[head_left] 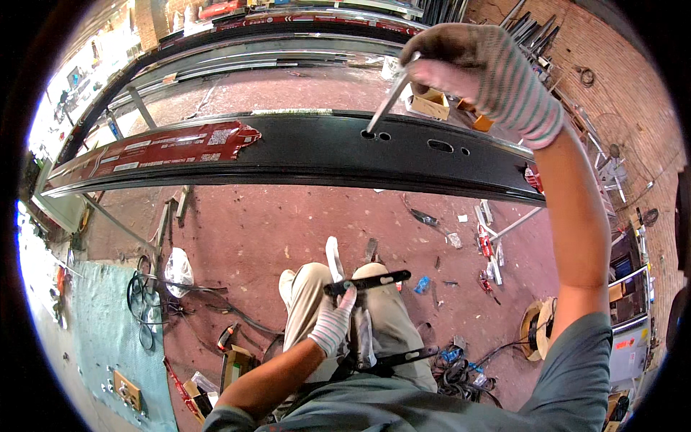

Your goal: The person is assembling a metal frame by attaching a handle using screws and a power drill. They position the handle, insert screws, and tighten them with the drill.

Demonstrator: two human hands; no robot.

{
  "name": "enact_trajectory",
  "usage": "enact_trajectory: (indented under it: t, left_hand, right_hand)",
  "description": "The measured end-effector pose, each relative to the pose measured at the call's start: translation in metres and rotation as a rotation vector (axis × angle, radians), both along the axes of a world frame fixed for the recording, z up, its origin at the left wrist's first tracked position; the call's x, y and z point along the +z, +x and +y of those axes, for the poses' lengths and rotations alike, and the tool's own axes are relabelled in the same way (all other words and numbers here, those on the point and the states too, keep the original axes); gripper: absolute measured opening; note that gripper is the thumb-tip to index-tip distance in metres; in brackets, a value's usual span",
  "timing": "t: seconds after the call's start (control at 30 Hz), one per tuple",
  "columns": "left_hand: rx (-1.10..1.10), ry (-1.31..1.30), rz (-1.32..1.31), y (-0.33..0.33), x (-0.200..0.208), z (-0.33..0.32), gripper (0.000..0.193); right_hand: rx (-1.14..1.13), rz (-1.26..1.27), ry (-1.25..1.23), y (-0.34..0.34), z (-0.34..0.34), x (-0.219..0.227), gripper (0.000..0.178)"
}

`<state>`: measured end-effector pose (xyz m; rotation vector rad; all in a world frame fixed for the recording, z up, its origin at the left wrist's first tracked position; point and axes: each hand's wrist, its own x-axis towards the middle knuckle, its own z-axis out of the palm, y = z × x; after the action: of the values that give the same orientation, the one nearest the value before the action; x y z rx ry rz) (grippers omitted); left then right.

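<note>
My gloved right hand (464,75) is closed around a slim silver metal rod (389,104). The rod slants down, and its tip meets a small hole in the long black metal profile (309,140); how deep it goes in, I cannot tell. More round and oblong holes run to the right of it. Over my lap, my gloved left hand (333,320) grips a narrow black plate with slots (385,279), thumb on top. A second dark slotted bar (407,357) lies across my thigh. Red printed film (169,151), torn at its end, covers the left of the profile.
Legs of a stand (162,223) hold up the profile. Further profiles (266,47) lie behind it. Tangled black cables (464,378), a white plastic bag (179,268) and scraps litter the reddish floor. A cardboard box (430,104) sits beyond the profile; a teal mat (108,302) lies at left.
</note>
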<state>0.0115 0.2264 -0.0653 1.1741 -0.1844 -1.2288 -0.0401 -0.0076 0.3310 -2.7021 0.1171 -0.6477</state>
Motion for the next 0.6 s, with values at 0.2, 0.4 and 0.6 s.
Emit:
enact_trajectory:
  t: [0.2,0.4,0.6]
  left_hand:
    - [0.060,-0.014,-0.209,0.049,0.047,-0.038,0.033]
    - [0.105,-0.410,-0.004,0.067,0.037,-0.086,0.023]
    - [0.096,-0.536,-0.054,0.080,0.043,-0.102,0.024]
  right_hand:
    - [-0.089,0.064,-0.040,0.019,-0.005,-0.008,0.026]
    - [-0.079,0.112,-0.077,0.024,-0.024,-0.019,0.028]
    - [-0.070,0.103,-0.132,0.032,-0.017,-0.021,0.029]
